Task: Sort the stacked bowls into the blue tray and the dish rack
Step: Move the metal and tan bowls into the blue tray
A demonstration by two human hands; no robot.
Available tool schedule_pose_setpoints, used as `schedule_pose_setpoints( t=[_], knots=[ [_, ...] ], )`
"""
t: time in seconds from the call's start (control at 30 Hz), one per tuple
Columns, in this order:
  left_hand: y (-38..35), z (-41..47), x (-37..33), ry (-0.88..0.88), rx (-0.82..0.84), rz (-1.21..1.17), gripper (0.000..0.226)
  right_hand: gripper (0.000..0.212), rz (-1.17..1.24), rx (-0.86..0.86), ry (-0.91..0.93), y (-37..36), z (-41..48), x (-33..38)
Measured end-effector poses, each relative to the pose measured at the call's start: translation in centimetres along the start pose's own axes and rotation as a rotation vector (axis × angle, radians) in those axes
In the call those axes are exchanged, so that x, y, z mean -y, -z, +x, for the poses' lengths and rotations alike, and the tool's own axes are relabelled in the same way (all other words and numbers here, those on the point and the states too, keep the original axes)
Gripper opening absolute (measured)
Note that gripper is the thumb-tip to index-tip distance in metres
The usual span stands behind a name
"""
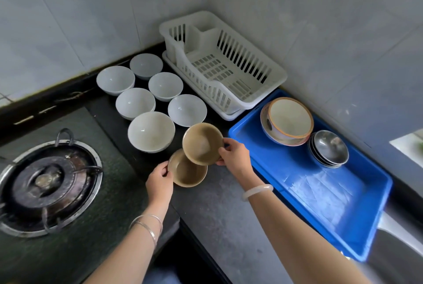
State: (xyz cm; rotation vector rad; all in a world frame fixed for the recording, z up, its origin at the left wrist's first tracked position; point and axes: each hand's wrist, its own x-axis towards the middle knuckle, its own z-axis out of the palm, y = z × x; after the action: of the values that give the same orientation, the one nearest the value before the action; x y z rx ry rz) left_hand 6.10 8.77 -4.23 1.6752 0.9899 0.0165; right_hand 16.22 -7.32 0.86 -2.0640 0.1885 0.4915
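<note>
Blue tray [320, 192]: lies just to the right of your right hand, long side toward you. It already carries two groups, both at the end farthest from your hands, which leaves the near floor free for more.

Dish rack [240, 59]: one, beyond your right hand and against the wall corner. Nothing stands in it.

White bowls [151, 131]: six, mouth up, in two rows beyond your left hand. They stand singly; I judge they are laid out for the rack.

Patterned bowls [287, 121]: two, nested, tilted against the tray's far corner.

Steel bowls [329, 148]: one nested stack just beside the patterned pair, at least three rims showing. An exact count cannot be made.

Brown bowls: two. The upper brown bowl [202, 144] is raised and tilted, overlapping the lower brown bowl [187, 173], which sits on the counter between your hands.

Right hand [235, 155]: thumb and fingers pinch the upper bowl's right rim, apparently to carry it to the tray.

Left hand [160, 180]: fingers curl on the lower bowl's left rim, most likely steadying it so the pair separates cleanly.
</note>
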Motion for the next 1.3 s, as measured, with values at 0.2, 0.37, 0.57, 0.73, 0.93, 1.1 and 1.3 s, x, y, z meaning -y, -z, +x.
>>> schedule_pose_setpoints(
  t=[0.2,0.37,0.57,0.73,0.93,1.1,1.3],
  knots=[
    [-0.4,0.3,-0.4,0.053,-0.003,-0.115,0.033,0.029,-0.241,0.122,0.026,-1.7,-1.3,-0.3],
    [-0.6,0.4,-0.4,0.051,0.014,-0.116,0.025,0.029,-0.296,0.135,0.010,-2.7,-1.3,-0.9],
    [-0.8,1.0,0.1,0.068,0.007,-0.101,0.026,0.029,-0.322,0.093,0.007,-3.2,-0.8,-1.9],
    [-0.9,1.0,-0.5,0.087,0.021,-0.106,0.027,0.036,-0.149,0.223,-0.165,-3.0,-0.5,-2.7],
    [-2.2,0.5,-3.9,-0.061,0.068,-0.090,0.019,0.032,0.037,0.051,-0.145,-0.7,-1.2,-2.1],
    [-5.6,-1.0,-9.0,-0.184,0.204,-0.124,0.015,0.022,0.205,-0.172,-0.084,4.7,-2.1,-1.7],
    [-12.7,-4.6,-13.5,-0.202,0.479,-0.113,0.017,0.021,0.383,-0.409,-0.099,12.5,-3.3,-4.0]
  ],
)
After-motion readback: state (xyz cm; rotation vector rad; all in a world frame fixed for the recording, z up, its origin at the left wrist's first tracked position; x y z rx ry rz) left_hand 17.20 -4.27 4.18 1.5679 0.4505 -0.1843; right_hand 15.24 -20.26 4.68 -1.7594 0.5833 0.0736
